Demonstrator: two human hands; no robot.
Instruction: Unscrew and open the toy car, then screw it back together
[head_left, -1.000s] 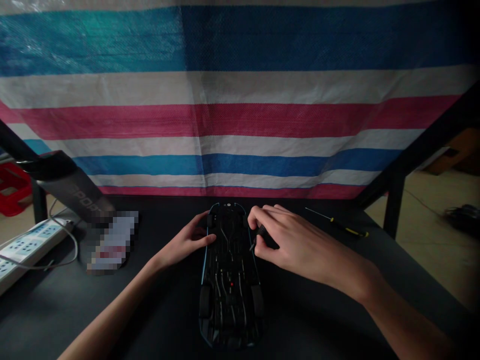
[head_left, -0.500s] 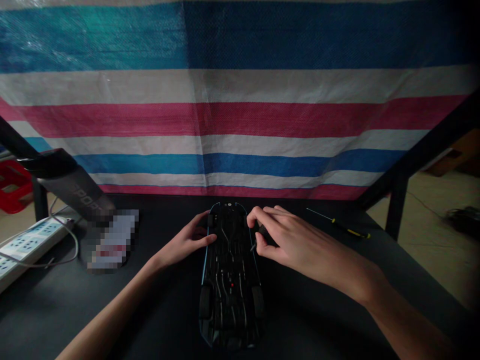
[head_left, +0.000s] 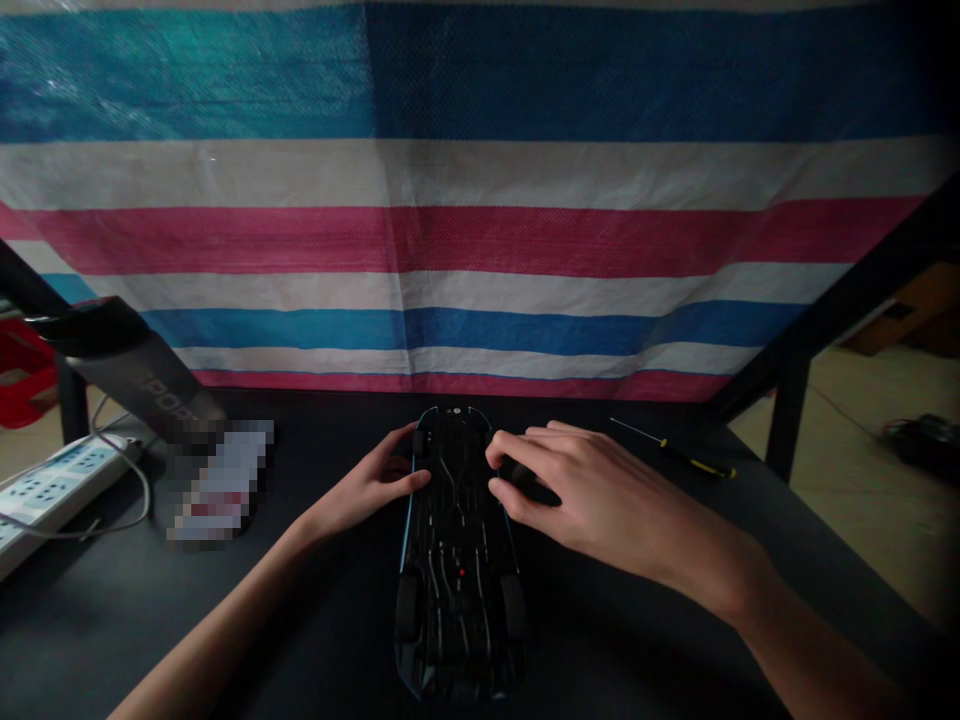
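Observation:
A toy car lies upside down on the dark table, its black underside with silvery pipe lines facing up and its blue body showing along the edges. My left hand grips the car's left side near the far end, thumb over the edge and fingers down the flank. At the opposite side, my right hand is curled with thumb and forefinger close to the car's edge. A dark, rounded piece shows within those fingers; its kind is too dim to tell. To the right lies a screwdriver with a black and yellow handle.
On the left are a grey sports bottle, a blurred flat item and a white power strip with a cable. A striped plastic sheet hangs behind the table. Dark frame bars slant at both sides.
My right hand has shifted slightly left, closer to the car, and its dark piece has turned; the thin end seen before is hidden. My left hand and the car hold their place.

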